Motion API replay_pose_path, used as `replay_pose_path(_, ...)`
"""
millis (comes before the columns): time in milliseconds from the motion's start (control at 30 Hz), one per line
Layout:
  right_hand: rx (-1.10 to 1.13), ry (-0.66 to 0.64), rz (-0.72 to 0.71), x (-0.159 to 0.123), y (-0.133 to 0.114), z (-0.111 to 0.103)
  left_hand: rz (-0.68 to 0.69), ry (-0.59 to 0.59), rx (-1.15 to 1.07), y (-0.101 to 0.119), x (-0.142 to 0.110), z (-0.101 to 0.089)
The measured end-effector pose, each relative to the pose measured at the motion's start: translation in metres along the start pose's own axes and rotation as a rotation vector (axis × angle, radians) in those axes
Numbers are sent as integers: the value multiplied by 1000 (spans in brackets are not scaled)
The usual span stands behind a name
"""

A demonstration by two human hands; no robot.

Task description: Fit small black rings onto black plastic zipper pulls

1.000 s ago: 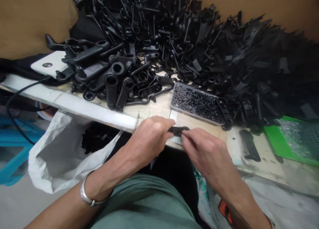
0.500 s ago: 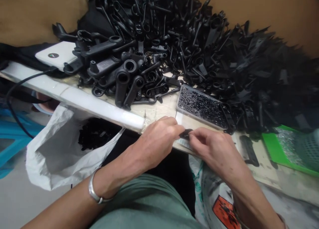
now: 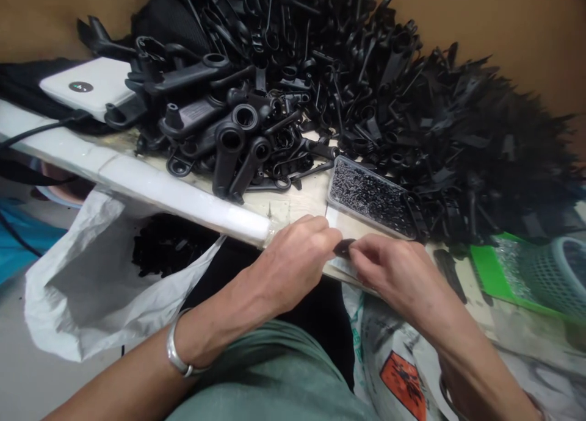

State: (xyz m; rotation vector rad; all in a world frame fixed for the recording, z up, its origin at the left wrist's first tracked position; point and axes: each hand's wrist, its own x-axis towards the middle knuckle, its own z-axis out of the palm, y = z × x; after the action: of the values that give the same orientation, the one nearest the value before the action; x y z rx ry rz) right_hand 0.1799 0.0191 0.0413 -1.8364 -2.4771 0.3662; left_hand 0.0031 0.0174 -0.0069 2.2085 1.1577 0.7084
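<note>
Between my two hands, at the table's front edge, is a small black plastic part (image 3: pixel 343 248), mostly covered by fingers. My left hand (image 3: pixel 304 256) is closed, its fingertips pinching the part's left end. With thumb and forefinger my right hand (image 3: pixel 389 262) grips the other end. Just beyond them lies a clear box (image 3: pixel 366 195) filled with tiny dark pieces, probably small screws or pins. A heap of black plastic arm-shaped parts (image 3: pixel 238 134) covers the table behind the box.
A white device (image 3: pixel 89 85) with a black cable sits at the left. Below the padded white edge (image 3: pixel 183 201) hangs an open white sack (image 3: pixel 86 287) holding black pieces. On the right are a green tray (image 3: pixel 492 271) of small clear bits and a grey-blue basket (image 3: pixel 549 268).
The camera view has shifted slightly, bringing more of the basket into sight. Both hands keep their grip on the small part, with almost no movement between them.
</note>
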Motion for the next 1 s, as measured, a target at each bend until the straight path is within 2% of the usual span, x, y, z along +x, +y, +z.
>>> replay_pose_path(67,-91,21,-31,0,-1,1,9,2,-1,0,0,0)
replay_pose_path(300,-327,-35,-88,1,-7,1,44,23,45,0,1,2)
replay_pose_path(467,-620,37,-90,-1,-28,9,56,45,26,-2,1,4)
replay_pose_path(533,-612,53,-73,1,-28,9,52,47,19,-2,0,4)
replay_pose_path(600,-422,10,-47,3,-18,6,48,22,13,-3,0,3)
replay_pose_path(733,305,-140,126,1,8,-3,74,-74,52,-3,-1,0)
replay_pose_path(800,582,-83,233,-5,17,-3,98,-114,90,-2,-1,-2)
replay_pose_path(900,823,86,352,-20,25,6,133,-164,134,-1,1,-3)
replay_pose_path(1000,1087,116,455,-35,27,20,134,-177,145,2,1,-2)
